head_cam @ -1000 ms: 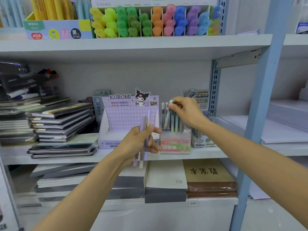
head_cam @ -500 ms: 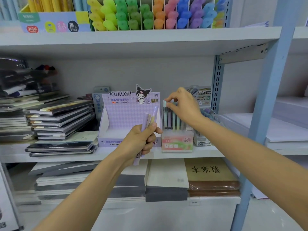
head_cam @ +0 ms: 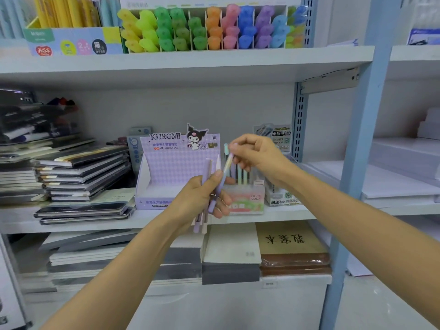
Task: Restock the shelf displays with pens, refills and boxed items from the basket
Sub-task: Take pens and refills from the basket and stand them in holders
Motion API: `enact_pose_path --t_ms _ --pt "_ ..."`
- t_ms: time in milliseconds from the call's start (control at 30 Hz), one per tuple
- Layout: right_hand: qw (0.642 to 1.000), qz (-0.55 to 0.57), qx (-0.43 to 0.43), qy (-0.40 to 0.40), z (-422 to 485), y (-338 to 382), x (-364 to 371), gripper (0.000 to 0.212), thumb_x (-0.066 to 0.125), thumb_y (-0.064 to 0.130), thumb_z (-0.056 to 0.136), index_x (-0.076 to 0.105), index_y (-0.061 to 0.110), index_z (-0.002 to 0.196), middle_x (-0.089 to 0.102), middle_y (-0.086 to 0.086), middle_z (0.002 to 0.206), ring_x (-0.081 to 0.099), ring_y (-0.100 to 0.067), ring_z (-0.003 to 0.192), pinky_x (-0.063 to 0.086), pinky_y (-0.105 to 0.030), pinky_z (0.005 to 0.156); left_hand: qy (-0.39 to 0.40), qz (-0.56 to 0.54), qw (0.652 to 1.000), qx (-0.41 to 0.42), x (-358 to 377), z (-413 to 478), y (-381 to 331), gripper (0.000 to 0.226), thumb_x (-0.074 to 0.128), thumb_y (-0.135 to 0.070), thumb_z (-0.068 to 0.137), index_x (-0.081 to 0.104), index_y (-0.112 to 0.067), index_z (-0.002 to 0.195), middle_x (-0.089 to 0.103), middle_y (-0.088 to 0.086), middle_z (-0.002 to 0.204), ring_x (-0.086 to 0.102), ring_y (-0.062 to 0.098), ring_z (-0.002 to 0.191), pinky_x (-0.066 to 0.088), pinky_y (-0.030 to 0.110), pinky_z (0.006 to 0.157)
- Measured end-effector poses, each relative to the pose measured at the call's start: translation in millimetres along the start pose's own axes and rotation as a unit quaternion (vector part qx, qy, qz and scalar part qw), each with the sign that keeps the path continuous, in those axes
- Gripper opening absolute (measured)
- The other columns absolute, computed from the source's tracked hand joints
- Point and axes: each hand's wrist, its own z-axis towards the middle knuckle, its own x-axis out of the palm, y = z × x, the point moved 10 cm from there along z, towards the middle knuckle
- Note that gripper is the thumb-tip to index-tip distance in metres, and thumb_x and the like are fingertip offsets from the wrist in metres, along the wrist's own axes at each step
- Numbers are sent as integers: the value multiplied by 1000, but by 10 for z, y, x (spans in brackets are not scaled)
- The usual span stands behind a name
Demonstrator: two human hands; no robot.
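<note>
- On the left of the middle shelf [head_cam: 71, 226], dark notebooks [head_cam: 83, 170] lie in slanted piles.
- Just beside them on the same shelf stands a purple display box [head_cam: 176, 167] with a cartoon figure on its back card.
- In front of that box, the left hand [head_cam: 202, 198] is clenched around a small bunch of pale purple pens [head_cam: 206, 177]. They stand nearly upright, with their ends sticking out above and below the fist.
- A pastel pen [head_cam: 227, 165] slants up from the left hand's fingers to the right hand [head_cam: 257, 156], which pinches its top end between thumb and fingertips.
- Behind both hands, just right of the purple box, a small pink box [head_cam: 247, 201] holds more pens upright.
- On the top shelf, rows of bright highlighters [head_cam: 209, 27] fill a divided tray.
- Right of the pink box sits a small refill box [head_cam: 281, 197].
- On the lower shelf, below it, lies a brown book [head_cam: 290, 241].
- A blue post [head_cam: 357, 163] stands at the far right.
</note>
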Motion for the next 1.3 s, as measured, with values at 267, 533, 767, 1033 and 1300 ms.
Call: enact_pose_path --t_ms 267,533,767,1033,1300 --pt "998 39 47 -12 -139 -118 -345 2 60 4 91 61 3 90 71 -9 75 61 -13 59 51 -18 55 -185 -69 980 36 -481 -59 -58 19 65 -30 91 73 -14 97 64 -4 72 40 8 38 26 15 33" --pt "990 -100 8 104 -257 -63 -120 15 68 21 89 72 12 100 73 -4 94 66 -12 79 54 -19 71 -271 -122 951 86 -461 -138 -256 16 73 -29 84 72 -13 84 69 1 73 44 5 40 26 16 35" --pt "984 -108 -40 133 -191 90 73 31 70 14 87 67 24 117 70 -11 93 67 -20 87 57 -31 85 -245 -30 961 122 -177 -55 -461 16 73 -32 85 73 -18 78 58 -5 54 43 6 41 31 16 38" --pt "990 -72 -88 -87 -116 186 -600 22 67 10 89 57 14 108 72 -9 87 71 -20 81 57 -25 73 -195 -108 975 10 -115 181 -175 9 47 -18 93 53 -12 95 54 -3 68 41 11 52 28 20 38" --pt "957 -255 -51 -127 -80 -112 -646 20 69 15 88 54 10 101 72 -1 77 65 -9 74 51 -20 71 -104 -37 993 46 -8 168 -157 31 39 -24 105 63 -7 94 65 4 64 60 14 54 46 21 47"
